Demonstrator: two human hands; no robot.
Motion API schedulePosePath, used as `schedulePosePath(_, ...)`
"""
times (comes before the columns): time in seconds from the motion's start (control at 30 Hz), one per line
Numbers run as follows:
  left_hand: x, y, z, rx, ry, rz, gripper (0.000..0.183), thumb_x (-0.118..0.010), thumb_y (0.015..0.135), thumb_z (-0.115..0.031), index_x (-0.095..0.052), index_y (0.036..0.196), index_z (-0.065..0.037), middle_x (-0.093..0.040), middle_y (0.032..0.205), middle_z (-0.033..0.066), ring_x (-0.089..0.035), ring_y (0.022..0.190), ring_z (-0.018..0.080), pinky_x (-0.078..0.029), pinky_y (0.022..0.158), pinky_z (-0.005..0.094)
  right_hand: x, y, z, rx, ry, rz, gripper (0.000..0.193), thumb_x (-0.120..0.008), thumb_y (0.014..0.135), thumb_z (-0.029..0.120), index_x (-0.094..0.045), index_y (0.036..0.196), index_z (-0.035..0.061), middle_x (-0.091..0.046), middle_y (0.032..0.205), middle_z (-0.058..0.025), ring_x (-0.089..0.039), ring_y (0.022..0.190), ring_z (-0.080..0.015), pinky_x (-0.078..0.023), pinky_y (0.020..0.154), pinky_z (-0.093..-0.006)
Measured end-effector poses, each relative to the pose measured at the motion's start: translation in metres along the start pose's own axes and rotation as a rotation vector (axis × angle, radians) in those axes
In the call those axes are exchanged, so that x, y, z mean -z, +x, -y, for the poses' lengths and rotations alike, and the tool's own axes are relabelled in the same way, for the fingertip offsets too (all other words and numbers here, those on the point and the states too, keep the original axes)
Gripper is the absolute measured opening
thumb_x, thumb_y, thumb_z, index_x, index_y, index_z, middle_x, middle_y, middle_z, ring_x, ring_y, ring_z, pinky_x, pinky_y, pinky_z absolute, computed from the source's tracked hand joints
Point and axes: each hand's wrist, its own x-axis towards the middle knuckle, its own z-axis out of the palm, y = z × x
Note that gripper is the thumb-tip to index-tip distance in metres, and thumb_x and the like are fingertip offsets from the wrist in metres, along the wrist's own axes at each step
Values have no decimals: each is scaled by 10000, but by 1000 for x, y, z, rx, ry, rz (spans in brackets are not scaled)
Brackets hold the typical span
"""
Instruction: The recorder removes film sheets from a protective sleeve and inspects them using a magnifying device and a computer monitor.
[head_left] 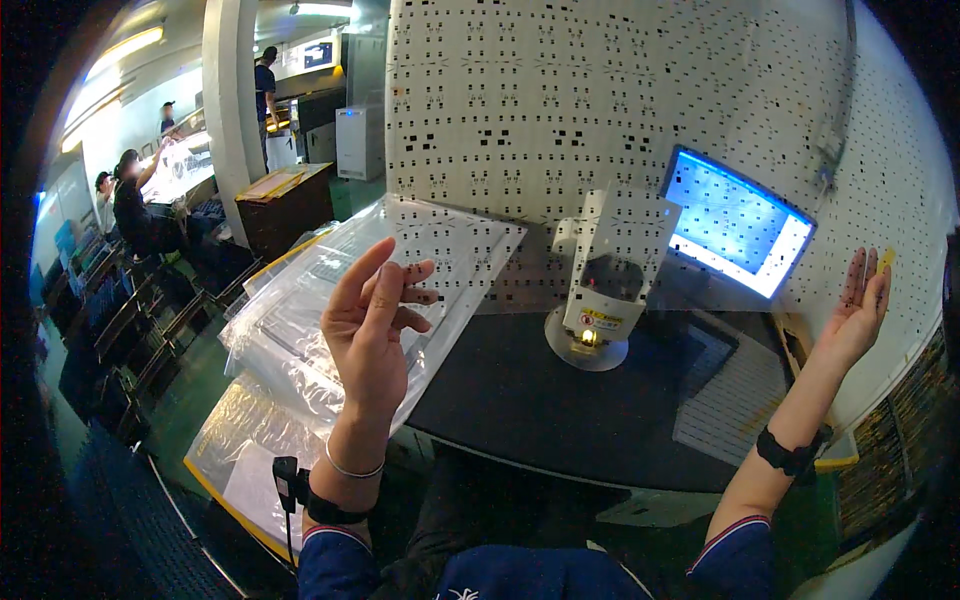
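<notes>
My left hand (372, 325) is raised in front of me with thumb and forefinger pointing up. Its other fingers curl onto a clear plastic bag (455, 250) that holds a white perforated sheet. This bag tilts up from a stack of similar bagged sheets (275, 345) at the left of the dark table (540, 400). My right hand (858, 308) is lifted at the far right with fingers spread and nothing in them. It is close to the white perforated wall panel (600, 100), and a small yellow tab (885, 262) sits by its fingertips.
A white device on a round base (598, 305) stands mid-table with a small light on. Behind it glows a blue screen (735, 222). A white perforated sheet (735, 395) lies at the table's right. More bagged sheets (240, 450) sit low left. Other people (130, 205) work at the far left.
</notes>
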Motion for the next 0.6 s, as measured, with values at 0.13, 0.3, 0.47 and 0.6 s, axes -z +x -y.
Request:
schedulePosePath(0.13,1,0,-1,2,11,-4,275,-529,878,-142,-533,1133,-38,-652,870,145,-633,685,150,-452,483,201,-4,-3,4,-26,-1,12,423,-420,909,86,-256,1261,-83,-435,1230,-244,-476,1114,-328,-432,954,-360)
schedulePosePath(0.3,2,0,0,6,10,-2,273,-531,877,-141,-535,1129,-36,-652,875,147,-630,682,146,-452,488,201,-6,-5,5,-24,-8,-4,440,-430,906,89,-247,1267,-84,-436,1229,-244,-472,1119,-326,-424,961,-360)
schedulePosePath(0.47,2,-1,0,1,16,-7,272,-531,876,-137,-535,1128,-36,-651,880,149,-631,677,146,-450,487,199,2,2,-1,-8,-1,-3,452,-461,896,109,-283,1268,-75,-488,1185,-225,-528,1048,-305,-456,909,-343)
schedulePosePath(0.6,2,-2,0,-1,18,2,267,-528,876,-131,-539,1127,-40,-653,875,146,-633,673,148,-453,487,198,4,2,-1,-9,10,10,451,-459,895,104,-279,1268,-75,-484,1188,-228,-526,1051,-309,-455,912,-343)
